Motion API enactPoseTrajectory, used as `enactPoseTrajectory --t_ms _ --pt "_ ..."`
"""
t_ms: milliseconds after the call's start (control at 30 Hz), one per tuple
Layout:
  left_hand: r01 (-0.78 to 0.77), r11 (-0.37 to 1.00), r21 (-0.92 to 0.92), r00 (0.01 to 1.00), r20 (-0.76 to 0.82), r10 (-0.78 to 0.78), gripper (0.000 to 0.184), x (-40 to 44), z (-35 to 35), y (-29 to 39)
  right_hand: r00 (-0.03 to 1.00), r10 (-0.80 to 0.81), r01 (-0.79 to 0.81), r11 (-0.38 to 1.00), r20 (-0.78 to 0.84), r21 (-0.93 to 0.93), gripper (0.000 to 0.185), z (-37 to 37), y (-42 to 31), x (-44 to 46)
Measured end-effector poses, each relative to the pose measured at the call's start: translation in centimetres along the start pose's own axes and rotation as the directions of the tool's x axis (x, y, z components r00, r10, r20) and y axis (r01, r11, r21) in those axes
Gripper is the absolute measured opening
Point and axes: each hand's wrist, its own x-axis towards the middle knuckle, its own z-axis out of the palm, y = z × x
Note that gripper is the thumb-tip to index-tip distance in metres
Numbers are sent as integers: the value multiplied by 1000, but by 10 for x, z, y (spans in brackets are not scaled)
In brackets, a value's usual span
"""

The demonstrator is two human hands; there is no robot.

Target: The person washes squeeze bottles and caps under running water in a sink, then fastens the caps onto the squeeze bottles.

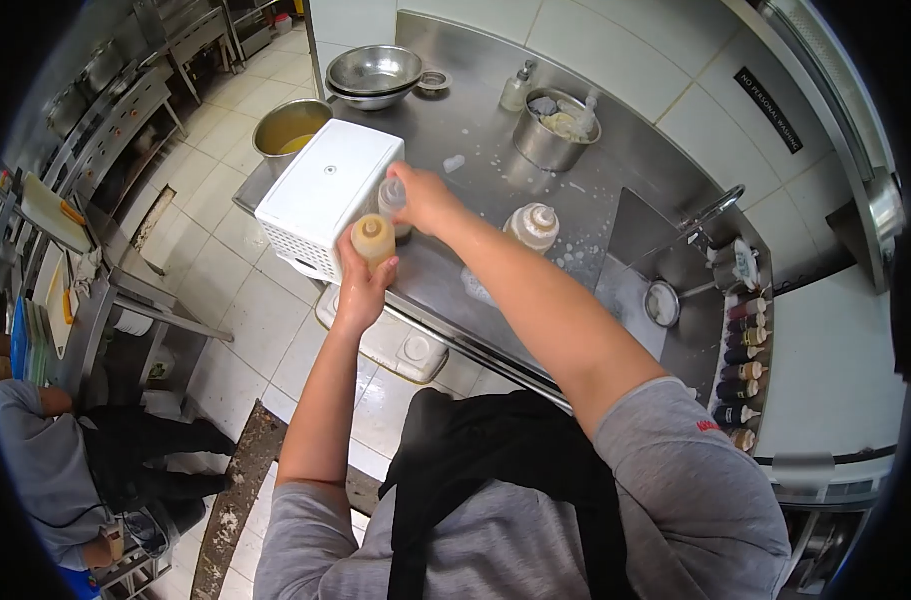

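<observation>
Beside the white perforated box (331, 180) on the steel counter, my left hand (364, 285) is wrapped round a squeeze bottle (374, 237) with yellowish contents. Just behind it, my right hand (426, 203) grips a clear squeeze bottle (392, 193) near its top. The two bottles stand close together along the box's right side. A white-capped bottle (533, 228) with suds on it is on the counter under my right forearm. Another clear item (478, 284) lies partly hidden by that forearm.
Metal bowls (376, 75), a pot of yellow liquid (291, 130), a soap dispenser (517, 88) and a filled steel pot (556, 130) stand behind. On the right are the sink (634, 300), faucet (718, 205) and a row of bottles (744, 370). A co-worker (86, 470) is at lower left.
</observation>
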Motion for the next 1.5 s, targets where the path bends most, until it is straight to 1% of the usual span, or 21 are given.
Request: enactPoseTrajectory --t_ms 67,167,233,367,400,467,533,600,667,700,767,800,900,933,967,1033,1100,1133,1200,1367,1500 --pt "32 999 -45 999 -10 -32 67 7 8 6 999 -32 32 999 -38 -1 69 3 0 13" --pt "76 997 17 997 -35 -75 66 15 18 9 990 132 -130 990 54 -46 74 -4 -7 19" --pt "80 995 56 990 -120 -73 69 18 25 8 995 101 -102 963 -17 -249 79 -17 -16 8" --pt "31 995 96 965 -263 -5 72 12 38 0 940 -288 256 950 -184 -180 93 -130 -22 -73" --pt "-6 985 171 938 -341 65 71 4 40 0 943 -277 246 953 -182 -177 93 -137 -4 -96" --pt "-9 993 120 920 -389 56 64 -27 45 2 887 -80 229 932 -456 282 100 -134 34 -131" --pt "-195 933 303 958 -144 247 55 -65 56 -21 831 -69 242 938 -552 247 101 -84 70 -150" --pt "-176 955 238 965 235 120 52 -69 71 -4 768 -50 243 945 -639 218 102 -52 94 -148" --pt "-184 924 335 941 333 67 59 -53 91 -16 818 86 232 855 -568 464 108 -37 101 -141" --pt "-195 809 554 930 365 -26 65 -46 102 -25 810 47 192 921 -585 339 106 -41 106 -138" --pt "-201 593 780 909 375 -185 83 -29 125 -30 779 157 200 855 -607 479 105 -58 117 -145" --pt "-212 592 778 902 389 -188 83 -22 139 -30 747 250 231 771 -616 593 103 -66 125 -149" --pt "-285 506 814 874 437 -212 81 -16 204 -7 569 249 310 817 -784 486 98 -111 154 -187" --pt "-297 592 749 876 461 -144 79 -25 237 -6 550 147 208 929 -822 306 96 -133 171 -207" --pt "-309 669 676 878 472 -72 77 -33 273 -4 560 177 292 872 -810 393 89 -156 169 -224" --pt "-383 765 517 748 660 -72 75 -41 339 23 448 83 270 937 -890 223 82 -195 179 -256" --pt "-662 613 430 580 813 56 75 -59 403 29 407 84 216 959 -910 185 78 -221 199 -288" --pt "-661 613 434 581 812 52 75 -56 406 39 409 85 218 958 -909 188 78 -231 211 -302" --pt "-412 882 226 703 696 150 78 -49 397 70 465 139 75 978 -874 195 76 -245 235 -331" --pt "-166 622 765 979 205 9 80 19 284 -39 465 315 -44 942 -827 334 73 -235 299 -381" --pt "41 462 886 993 14 -113 76 122 234 -69 494 377 -106 921 -784 376 74 -216 333 -384"
